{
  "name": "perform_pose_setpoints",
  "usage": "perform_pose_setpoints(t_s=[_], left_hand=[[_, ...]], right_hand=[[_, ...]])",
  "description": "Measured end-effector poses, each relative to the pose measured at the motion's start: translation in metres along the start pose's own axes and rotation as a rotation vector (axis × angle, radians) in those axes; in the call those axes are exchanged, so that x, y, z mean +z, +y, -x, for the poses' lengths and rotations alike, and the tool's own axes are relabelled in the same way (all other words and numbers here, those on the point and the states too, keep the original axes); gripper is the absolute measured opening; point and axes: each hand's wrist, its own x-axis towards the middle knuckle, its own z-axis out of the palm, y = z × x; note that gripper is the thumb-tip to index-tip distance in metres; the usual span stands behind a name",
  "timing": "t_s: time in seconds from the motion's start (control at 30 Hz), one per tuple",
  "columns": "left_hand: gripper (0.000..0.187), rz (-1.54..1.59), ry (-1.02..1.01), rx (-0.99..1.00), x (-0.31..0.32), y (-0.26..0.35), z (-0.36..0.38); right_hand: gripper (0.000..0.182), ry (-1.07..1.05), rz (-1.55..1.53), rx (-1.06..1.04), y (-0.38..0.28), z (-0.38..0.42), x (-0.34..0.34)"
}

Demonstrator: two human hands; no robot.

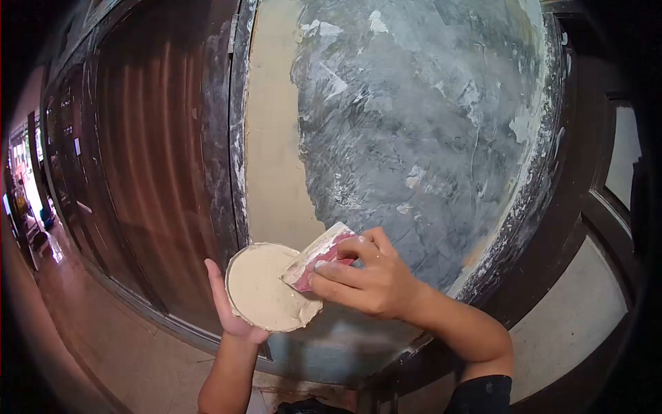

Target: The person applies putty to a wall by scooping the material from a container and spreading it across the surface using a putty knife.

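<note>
My left hand point(231, 310) supports a round bowl point(238, 321) from below and the side, its thumb up along the rim. Smooth cream-coloured putty point(258, 283) fills the bowl almost to the top. Pinched in the fingers of my right hand point(362, 279) is a red putty scraper point(321, 265) smeared with putty. The scraper is tilted over the right side of the bowl, and its lower edge is at the putty; whether it dips in cannot be made out. Behind both hands stands a grey wall point(407, 138) with a cream coated strip point(274, 124) down its left side.
A dark wooden frame with brown panels point(152, 138) borders the wall on the left. To the right is a dark door point(593, 228) with pale panels. Tiled floor point(103, 317) shows at lower left, leading to a bright opening point(31, 179).
</note>
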Motion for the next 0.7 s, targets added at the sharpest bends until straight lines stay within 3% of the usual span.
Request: perform_pose_setpoints(t_s=[0.07,0.7], left_hand=[[0.102,0.004,-0.061,0.001,-0.002,-0.002,-0.001],[0.104,-0.014,0.021,-0.04,-0.015,-0.002,-0.006]], right_hand=[[0.031,-0.013,0.062,0.019,0.001,-0.001,-0.003],[0.019,0.125,0.173,0.153,0.038,-0.015,0.019]])
